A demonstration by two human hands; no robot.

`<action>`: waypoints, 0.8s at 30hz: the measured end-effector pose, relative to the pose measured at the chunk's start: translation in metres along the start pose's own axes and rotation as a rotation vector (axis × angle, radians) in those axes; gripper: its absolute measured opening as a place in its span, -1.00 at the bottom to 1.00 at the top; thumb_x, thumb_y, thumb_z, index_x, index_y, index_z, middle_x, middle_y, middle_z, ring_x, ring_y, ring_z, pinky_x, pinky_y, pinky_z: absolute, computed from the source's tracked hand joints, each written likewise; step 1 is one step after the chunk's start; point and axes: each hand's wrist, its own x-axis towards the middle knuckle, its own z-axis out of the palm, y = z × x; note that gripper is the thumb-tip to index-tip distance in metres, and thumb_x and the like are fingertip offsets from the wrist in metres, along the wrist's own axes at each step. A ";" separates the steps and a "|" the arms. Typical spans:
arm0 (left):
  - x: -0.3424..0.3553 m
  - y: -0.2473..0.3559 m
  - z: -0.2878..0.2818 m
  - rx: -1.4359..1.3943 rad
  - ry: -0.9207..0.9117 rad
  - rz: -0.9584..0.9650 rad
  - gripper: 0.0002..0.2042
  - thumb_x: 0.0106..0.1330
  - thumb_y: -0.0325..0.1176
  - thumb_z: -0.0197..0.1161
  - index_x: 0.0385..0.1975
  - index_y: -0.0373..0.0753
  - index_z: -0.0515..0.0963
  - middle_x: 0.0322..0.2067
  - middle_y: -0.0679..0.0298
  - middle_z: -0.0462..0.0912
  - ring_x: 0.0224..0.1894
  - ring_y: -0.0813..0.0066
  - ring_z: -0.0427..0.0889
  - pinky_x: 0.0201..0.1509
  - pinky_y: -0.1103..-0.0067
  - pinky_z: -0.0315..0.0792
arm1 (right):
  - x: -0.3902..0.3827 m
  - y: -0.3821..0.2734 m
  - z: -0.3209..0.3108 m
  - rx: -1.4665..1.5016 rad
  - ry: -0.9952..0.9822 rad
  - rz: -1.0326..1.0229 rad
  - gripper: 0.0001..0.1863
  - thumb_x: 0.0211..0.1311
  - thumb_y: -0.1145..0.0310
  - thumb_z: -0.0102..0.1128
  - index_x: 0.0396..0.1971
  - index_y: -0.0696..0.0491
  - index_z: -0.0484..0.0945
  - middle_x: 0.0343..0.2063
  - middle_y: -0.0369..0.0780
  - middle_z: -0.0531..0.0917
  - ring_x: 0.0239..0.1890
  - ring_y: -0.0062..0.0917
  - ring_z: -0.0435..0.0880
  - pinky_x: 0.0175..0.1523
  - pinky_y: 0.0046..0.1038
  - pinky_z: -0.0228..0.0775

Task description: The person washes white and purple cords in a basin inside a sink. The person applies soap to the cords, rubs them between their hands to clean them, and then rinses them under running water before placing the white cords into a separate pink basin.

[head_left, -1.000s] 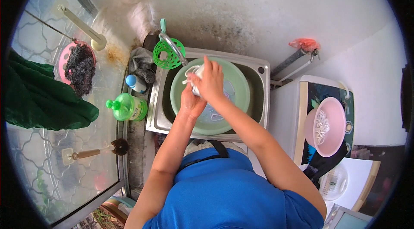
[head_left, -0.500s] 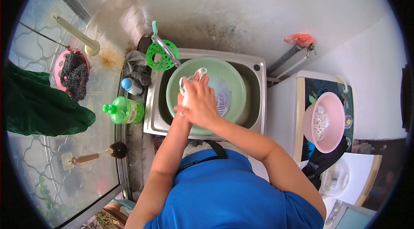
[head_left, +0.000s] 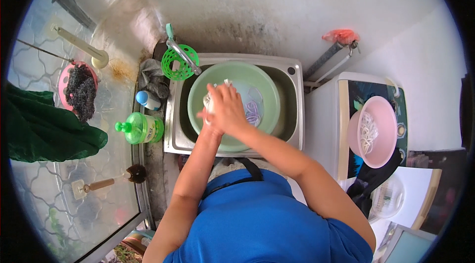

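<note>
Stained white wall (head_left: 237, 10) behind a steel sink (head_left: 173, 137), with a pale green basin (head_left: 270, 92) set inside it. Over the left half of that basin, a bundle of white cord (head_left: 208, 103) pressed between both palms: right hand (head_left: 228, 108) laid on top, with fingers nearly straight; left hand (head_left: 212, 126) cupped underneath, mostly hidden, with exact finger positions impossible to tell. Lower in the same basin, just right of the right hand, a loose coil of pale purple cord (head_left: 253, 113). At upper left, a green perforated strainer (head_left: 173, 62) beside a metal faucet (head_left: 183, 55). Left of the sink, a green pump bottle (head_left: 141, 128) near a smaller blue-capped bottle (head_left: 148, 99). Farther right, on a white appliance (head_left: 321, 119), a pink basin (head_left: 389, 132) with tangled white cords (head_left: 368, 134) inside.
</note>
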 end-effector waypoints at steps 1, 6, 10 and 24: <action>-0.003 0.004 -0.006 0.052 -0.044 0.001 -0.51 0.37 -0.01 -0.26 0.17 -0.18 0.20 0.20 0.17 0.21 0.19 0.22 0.27 0.24 0.35 0.19 | 0.007 0.009 0.009 0.010 0.001 0.000 -0.21 -0.14 -0.09 0.25 0.04 0.14 0.32 -0.17 -0.09 0.41 -0.11 -0.22 0.37 -0.11 -0.21 0.24; 0.006 -0.010 0.014 -0.044 0.194 -0.064 -0.49 0.39 0.04 -0.34 0.05 -0.22 0.34 0.09 0.18 0.38 0.16 0.27 0.33 0.24 0.32 0.17 | 0.020 0.104 0.042 0.316 0.006 0.564 -0.27 -0.07 -0.10 0.22 0.00 0.16 0.38 -0.23 -0.08 0.47 -0.09 -0.24 0.39 -0.08 -0.21 0.27; 0.004 -0.006 0.037 -0.153 0.182 0.031 -0.43 0.36 0.09 -0.34 0.04 -0.28 0.35 0.10 0.15 0.38 0.17 0.21 0.30 0.26 0.30 0.15 | 0.001 0.100 0.024 1.057 0.239 0.867 -0.27 -0.01 -0.09 0.18 0.04 0.16 0.36 -0.22 -0.08 0.46 -0.03 -0.19 0.37 -0.04 -0.24 0.25; 0.006 -0.015 0.019 0.200 0.191 -0.032 -0.51 0.35 0.02 -0.18 0.15 -0.15 0.25 0.15 0.25 0.32 0.16 0.24 0.31 0.25 0.28 0.14 | -0.010 0.021 -0.006 0.024 0.113 0.307 -0.39 -0.03 0.14 0.23 0.02 0.11 0.34 -0.14 -0.01 0.38 -0.07 -0.10 0.33 -0.04 -0.13 0.20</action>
